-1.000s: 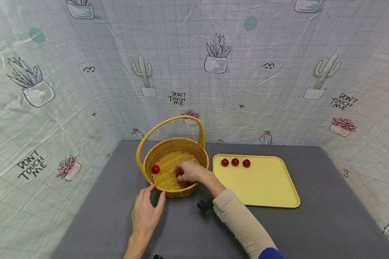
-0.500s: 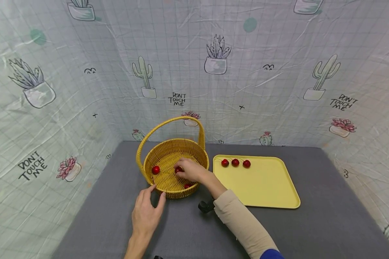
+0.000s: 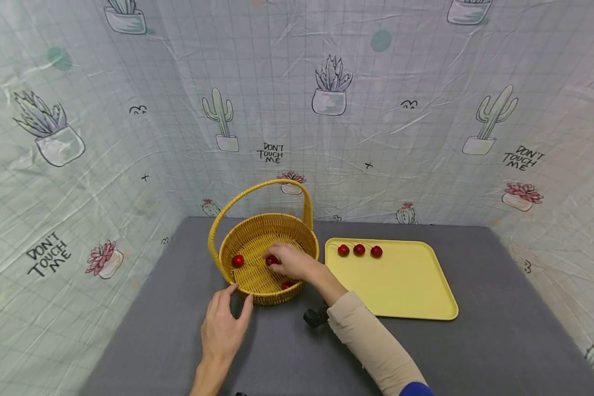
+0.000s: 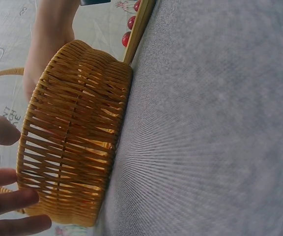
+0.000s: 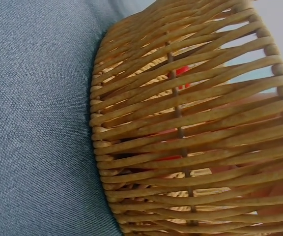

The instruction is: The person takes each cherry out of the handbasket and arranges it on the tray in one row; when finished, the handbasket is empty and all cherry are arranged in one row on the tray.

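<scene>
A yellow wicker basket (image 3: 264, 221) with a tall arched handle stands on the grey table. My right hand (image 3: 293, 262) reaches inside it and pinches a dark red cherry (image 3: 271, 261) between thumb and fingers. One more cherry (image 3: 237, 261) lies at the basket's left side, and another red cherry (image 3: 286, 285) shows near its front right wall. My left hand (image 3: 224, 324) is at the near left of the basket, fingers extended, fingertips right at the rim. In the right wrist view the woven wall (image 5: 195, 118) mostly hides the right hand and the red fruit behind it.
To the right of the basket lies a yellow rectangular tray (image 3: 406, 280), with three stemmed cherries (image 3: 359, 250) in a row along its far left edge. A patterned cloth (image 3: 356, 137) hangs behind the table. A black object (image 3: 315, 317) shows beneath the right wrist.
The right hand's fingers have shifted slightly on the cherry inside the basket. The cherry near the front right wall is a little more exposed. The left hand stays put.
</scene>
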{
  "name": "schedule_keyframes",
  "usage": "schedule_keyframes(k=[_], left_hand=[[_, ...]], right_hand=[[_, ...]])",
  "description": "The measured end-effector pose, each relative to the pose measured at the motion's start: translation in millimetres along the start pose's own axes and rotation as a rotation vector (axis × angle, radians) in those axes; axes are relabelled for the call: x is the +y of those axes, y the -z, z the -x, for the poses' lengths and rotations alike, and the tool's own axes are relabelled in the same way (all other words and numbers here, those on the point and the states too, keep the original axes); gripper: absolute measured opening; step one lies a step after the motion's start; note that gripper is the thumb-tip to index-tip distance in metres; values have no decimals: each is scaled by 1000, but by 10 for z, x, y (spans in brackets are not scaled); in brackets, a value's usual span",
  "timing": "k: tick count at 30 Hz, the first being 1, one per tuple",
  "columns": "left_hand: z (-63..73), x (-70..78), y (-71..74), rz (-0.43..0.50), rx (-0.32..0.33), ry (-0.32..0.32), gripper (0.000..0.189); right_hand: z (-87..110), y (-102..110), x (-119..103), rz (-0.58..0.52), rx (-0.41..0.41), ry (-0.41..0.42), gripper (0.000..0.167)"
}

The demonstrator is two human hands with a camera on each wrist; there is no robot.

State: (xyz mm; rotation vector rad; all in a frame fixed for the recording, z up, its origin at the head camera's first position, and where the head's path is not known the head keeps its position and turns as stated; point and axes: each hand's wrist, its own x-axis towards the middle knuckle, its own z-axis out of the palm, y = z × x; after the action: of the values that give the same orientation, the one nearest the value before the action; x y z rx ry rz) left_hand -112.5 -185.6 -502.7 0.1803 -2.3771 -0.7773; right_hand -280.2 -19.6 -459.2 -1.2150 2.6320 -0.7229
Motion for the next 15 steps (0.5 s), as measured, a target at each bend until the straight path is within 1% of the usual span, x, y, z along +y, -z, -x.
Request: schedule_keyframes(k=[3,7,10,13,15], left_hand=[[-3,1,-5,-1,-2,2,43],[-7,-1,-9,-6,1,0,43],[-4,-3,-10,-7,6,-6,43],[-1,-6,-9,-5,11,-15,43],[1,-7,-4,-3,14,-18,43]], right_hand=[[31,36,-31,14,7,7,32],[87,104,-89,-11,32,15,29],[138,160,-123,-32,55,31,23],[193,216,-141,-24,82,53,18],[225,251,-140,-14,101,60,18]])
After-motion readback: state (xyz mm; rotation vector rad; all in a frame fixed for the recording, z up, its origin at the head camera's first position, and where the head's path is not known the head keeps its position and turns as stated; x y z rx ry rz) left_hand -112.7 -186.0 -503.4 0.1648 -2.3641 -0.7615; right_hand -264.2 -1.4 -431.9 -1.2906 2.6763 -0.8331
